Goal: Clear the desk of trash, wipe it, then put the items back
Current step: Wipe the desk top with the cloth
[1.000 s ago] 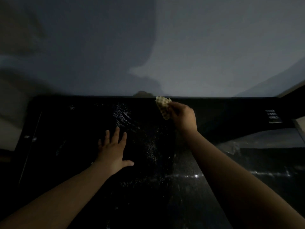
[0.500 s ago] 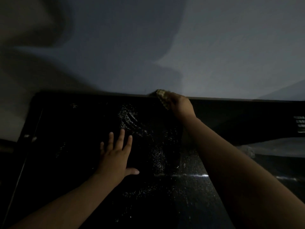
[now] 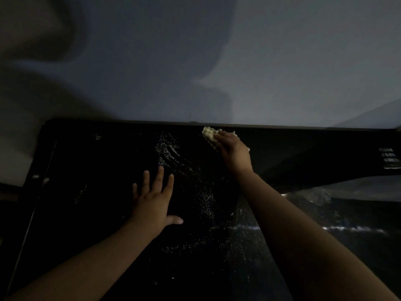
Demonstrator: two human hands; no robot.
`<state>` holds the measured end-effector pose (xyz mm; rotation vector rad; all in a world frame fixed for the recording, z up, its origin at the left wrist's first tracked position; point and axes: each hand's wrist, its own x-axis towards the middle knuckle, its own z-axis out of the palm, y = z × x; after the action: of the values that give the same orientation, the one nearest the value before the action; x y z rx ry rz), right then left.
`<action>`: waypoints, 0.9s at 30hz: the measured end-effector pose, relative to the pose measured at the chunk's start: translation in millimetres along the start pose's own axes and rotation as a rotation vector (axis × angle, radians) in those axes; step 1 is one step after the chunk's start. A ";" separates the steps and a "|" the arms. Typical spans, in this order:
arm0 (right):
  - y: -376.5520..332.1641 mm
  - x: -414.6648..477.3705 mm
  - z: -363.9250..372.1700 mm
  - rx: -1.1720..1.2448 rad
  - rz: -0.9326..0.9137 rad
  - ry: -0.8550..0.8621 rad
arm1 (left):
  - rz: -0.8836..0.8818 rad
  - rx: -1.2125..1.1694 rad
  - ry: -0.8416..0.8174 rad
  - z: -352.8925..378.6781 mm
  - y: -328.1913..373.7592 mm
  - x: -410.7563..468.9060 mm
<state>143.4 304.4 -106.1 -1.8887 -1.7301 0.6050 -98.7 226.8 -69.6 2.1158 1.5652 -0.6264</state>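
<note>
Right hand [image 3: 234, 152]: fingers curled over a pale crumpled wipe [image 3: 208, 134] and pressing it down; the wad sticks out past the fingertips on the side away from the person.
Wipe, position: on the dark tabletop [image 3: 86, 213], at its far edge, just short of the wall [image 3: 282, 61].
Wipe, long axis: slanted, from its far-left end to its near-right end under the palm.
Left hand [image 3: 153, 200]: flat on the tabletop with fingers spread and straight, holding nothing. It sits to the left of the wipe and closer to the person, well apart from it, and looks like a brace.
Specks [image 3: 167, 151]: a pale scatter left of the wipe. It runs from there towards the person, passing between the wipe and the left hand.
Sheen [image 3: 238, 228]: a thin bright streak well towards the person from the wipe, probably a damp patch.
Step in hand: wiping, by my reading.
Key relation: the unwiped specks lie left of and nearer than the wipe, so the next stroke probably pulls leftward and back towards the body.
Nearer hand: the right, which already holds the wipe.
Risk: a stroke that way meets the left hand, which may have to lift clear.
</note>
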 end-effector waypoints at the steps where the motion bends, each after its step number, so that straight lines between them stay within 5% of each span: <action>1: -0.3 -3.1 0.5 0.005 -0.004 0.010 | 0.005 0.002 0.001 0.1 -0.1 -0.3; 27: 2.7 -115.3 4.7 0.021 -0.017 0.077 | 0.024 -0.024 0.021 -2.5 -0.6 -3.0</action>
<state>132.0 189.8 -112.8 -1.8568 -1.6828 0.5358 -99.8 226.1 -65.9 2.1268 1.5482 -0.5758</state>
